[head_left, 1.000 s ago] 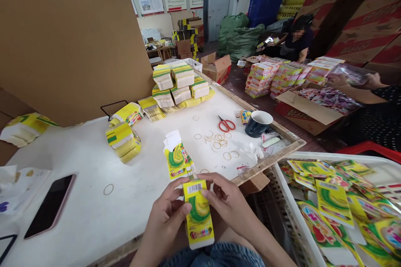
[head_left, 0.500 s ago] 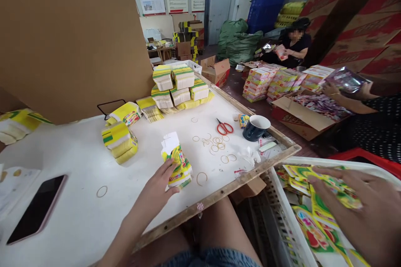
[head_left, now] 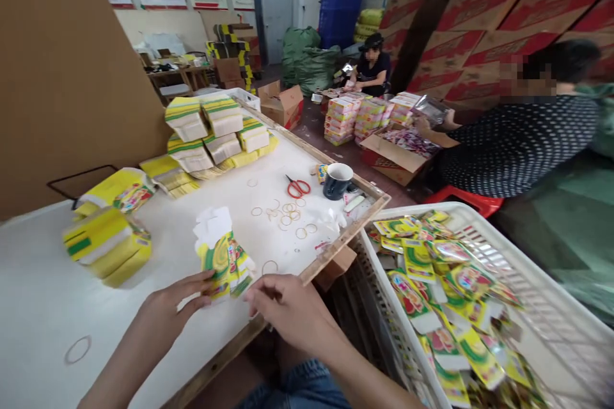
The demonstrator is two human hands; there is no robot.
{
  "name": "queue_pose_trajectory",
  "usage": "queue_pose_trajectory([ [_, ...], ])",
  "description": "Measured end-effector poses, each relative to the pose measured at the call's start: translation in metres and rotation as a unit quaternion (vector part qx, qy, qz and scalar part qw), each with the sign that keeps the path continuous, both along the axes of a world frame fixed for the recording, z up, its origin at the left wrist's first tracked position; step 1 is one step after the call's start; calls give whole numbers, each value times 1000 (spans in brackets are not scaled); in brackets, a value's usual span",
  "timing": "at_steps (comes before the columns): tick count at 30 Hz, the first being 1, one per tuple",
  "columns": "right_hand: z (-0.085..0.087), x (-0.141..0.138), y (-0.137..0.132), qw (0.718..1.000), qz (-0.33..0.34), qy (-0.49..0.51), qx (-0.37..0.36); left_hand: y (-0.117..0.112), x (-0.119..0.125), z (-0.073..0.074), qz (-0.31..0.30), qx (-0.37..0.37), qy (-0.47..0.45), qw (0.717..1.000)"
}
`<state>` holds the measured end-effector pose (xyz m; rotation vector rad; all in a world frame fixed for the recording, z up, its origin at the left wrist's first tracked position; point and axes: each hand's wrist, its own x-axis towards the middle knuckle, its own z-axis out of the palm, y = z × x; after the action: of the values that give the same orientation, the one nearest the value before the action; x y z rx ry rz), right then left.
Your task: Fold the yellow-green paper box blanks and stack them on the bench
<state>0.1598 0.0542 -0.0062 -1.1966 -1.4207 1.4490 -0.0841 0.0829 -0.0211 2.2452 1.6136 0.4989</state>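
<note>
A small fanned stack of flat yellow-and-green printed cartons [head_left: 225, 262] lies on the white table near its front edge, white flaps pointing away from me. My left hand [head_left: 180, 300] holds the stack's left edge between thumb and fingers. By the near right corner of the stack is my right hand [head_left: 288, 310], its fingers curled and pinched together; what is between the fingertips, if anything, is hidden. One rubber band [head_left: 270, 266] lies just right of the cartons. Several more rubber bands [head_left: 289, 208] are scattered farther back.
A white plastic basket [head_left: 460, 208] holding many loose cartons stands at my right. Red-handled scissors [head_left: 298, 188] and a dark mug [head_left: 337, 182] are on the table. Bundled cartons [head_left: 223, 124] are piled at the back left. Two people work beyond, beside an open box [head_left: 391, 156].
My right hand has come from over the basket to the near right corner of the stack. My left hand has shifted to the stack's left edge. The view has turned right.
</note>
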Motion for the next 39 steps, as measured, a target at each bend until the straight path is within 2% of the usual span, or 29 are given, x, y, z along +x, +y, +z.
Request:
queue_pose_trajectory([
  [2, -3, -1, -1, 1000, -2, 8, -4, 4, 0, -10, -10, 49, 2, 999],
  [4, -7, 0, -2, 1000, -5, 18, -9, 8, 0, -14, -27, 76, 8, 997],
  [8, -14, 1, -3, 998, -10, 50, -41, 12, 0, -4, -79, 71, 13, 994],
  [10, -14, 0, -3, 996, -14, 79, -49, 8, 1, 3, -78, 97, 15, 992],
  [12, -11, -1, -3, 991, -22, 119, -50, -3, 7, 9, -33, 192, 21, 981],
  [14, -5, -1, -3, 983, -32, 172, -53, -19, 18, 13, 15, 318, 25, 948],
  [15, -2, -1, -2, 978, -35, 198, -54, -28, 24, 14, 16, 380, 20, 925],
  [16, 1, 0, -1, 973, -36, 219, -58, -35, 31, 15, -13, 413, 19, 911],
  [18, 4, 1, 1, 967, -40, 243, -72, -45, 44, 13, -94, 427, 11, 899],
  [20, 3, 1, 2, 967, -44, 238, -84, -49, 55, 8, -123, 410, 0, 904],
  [26, -10, -12, -1, 970, 0, 241, -33, -45, 70, -2, -41, 389, -32, 920],
  [29, -14, -16, -3, 983, -8, 182, -30, -46, 71, 2, -34, 383, -54, 921],
  [31, -15, -18, -2, 990, -21, 138, -27, -45, 69, 8, -5, 390, -69, 918],
  [33, -15, -19, 0, 994, -36, 106, -14, -42, 65, 17, 84, 398, -88, 909],
  [36, -16, -20, 3, 996, -57, 73, 6, -37, 56, 30, 252, 399, -133, 872],
  [37, -17, -20, 4, 996, -61, 67, 8, -35, 53, 33, 279, 404, -146, 859],
  [39, -20, -17, 6, 995, -74, 66, 13, -31, 46, 31, 274, 435, -149, 845],
])
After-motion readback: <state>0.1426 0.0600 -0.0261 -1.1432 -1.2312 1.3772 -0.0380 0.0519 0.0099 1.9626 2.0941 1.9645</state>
